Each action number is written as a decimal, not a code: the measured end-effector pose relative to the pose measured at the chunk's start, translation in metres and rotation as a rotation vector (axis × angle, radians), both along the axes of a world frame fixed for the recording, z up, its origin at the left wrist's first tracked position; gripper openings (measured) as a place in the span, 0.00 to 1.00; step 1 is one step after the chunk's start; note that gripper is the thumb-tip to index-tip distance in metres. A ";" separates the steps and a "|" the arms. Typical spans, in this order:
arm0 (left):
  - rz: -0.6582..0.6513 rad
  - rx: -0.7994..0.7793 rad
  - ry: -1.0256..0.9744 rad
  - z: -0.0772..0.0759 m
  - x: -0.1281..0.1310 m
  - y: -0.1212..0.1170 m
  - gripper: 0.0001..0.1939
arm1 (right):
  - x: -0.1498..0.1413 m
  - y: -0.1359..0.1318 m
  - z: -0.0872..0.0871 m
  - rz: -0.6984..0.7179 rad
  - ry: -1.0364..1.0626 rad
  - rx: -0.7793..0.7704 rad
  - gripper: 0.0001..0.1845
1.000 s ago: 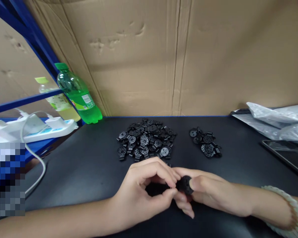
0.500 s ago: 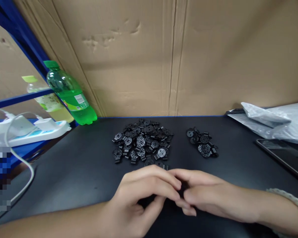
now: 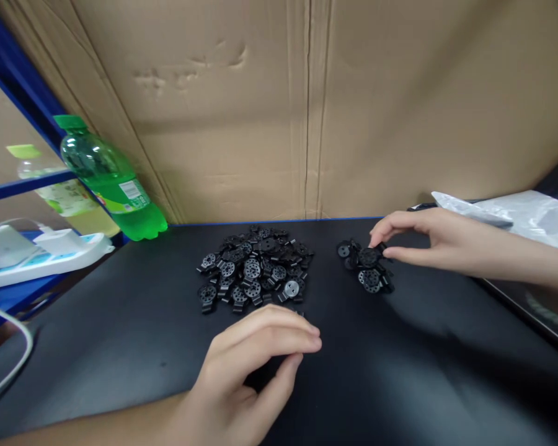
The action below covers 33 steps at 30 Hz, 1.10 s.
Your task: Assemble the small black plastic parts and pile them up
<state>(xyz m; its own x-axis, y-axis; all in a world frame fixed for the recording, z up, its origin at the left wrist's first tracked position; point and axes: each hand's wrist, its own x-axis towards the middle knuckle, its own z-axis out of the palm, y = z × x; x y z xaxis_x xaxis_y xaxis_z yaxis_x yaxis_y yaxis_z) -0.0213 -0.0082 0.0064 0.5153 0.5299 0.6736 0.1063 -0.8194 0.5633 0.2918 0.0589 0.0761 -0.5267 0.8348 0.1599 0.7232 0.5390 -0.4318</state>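
At the small heap of black round perforated clips [image 3: 370, 280] on the right, my right hand [image 3: 411, 238] pinches a black clip [image 3: 379, 249] between thumb and fingers, right on the heap's upper edge. That clip is partly hidden by the fingertips. My left hand [image 3: 260, 359] hovers over the near middle of the black table [image 3: 134, 347]. Its fingers are bent and held a little off the thumb, with nothing visible in them. Just beyond it lies a larger heap of the same clips [image 3: 252, 269], whose nearest pieces the hand covers. One clip there has a shinier disc [image 3: 291, 288].
A green soda bottle [image 3: 114, 186] and a paler drink bottle [image 3: 65, 195] stand at the left by a blue frame [image 3: 23, 186]. A white power strip [image 3: 51, 260] with a cable is there too. Grey plastic bags [image 3: 534, 210] lie right; cardboard [image 3: 223, 142] closes the back.
My right hand has left my left hand and moved away and rightward to the small heap. The left hand stays near the same place. The whole view has shifted slightly.
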 end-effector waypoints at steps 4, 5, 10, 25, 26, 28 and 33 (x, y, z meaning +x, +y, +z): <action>-0.069 0.003 0.020 0.004 0.003 -0.002 0.23 | 0.015 0.012 -0.009 0.026 -0.148 0.057 0.12; -0.094 0.001 0.036 0.005 0.003 -0.002 0.24 | 0.014 0.013 -0.012 0.038 -0.174 0.072 0.13; -0.247 0.094 0.203 0.009 0.000 -0.003 0.20 | 0.009 0.012 -0.021 0.041 -0.251 0.185 0.19; 0.373 0.287 0.814 0.008 -0.003 0.016 0.12 | -0.051 -0.033 -0.037 0.132 -0.023 0.375 0.13; 0.370 0.249 0.825 0.007 -0.003 0.018 0.11 | -0.055 -0.035 -0.039 0.143 -0.006 0.355 0.13; 0.353 0.198 0.820 0.005 -0.004 0.020 0.08 | -0.061 -0.039 -0.042 0.152 0.026 0.311 0.13; 0.289 0.277 0.615 0.007 -0.007 0.024 0.08 | -0.069 -0.044 -0.046 0.122 0.184 0.206 0.11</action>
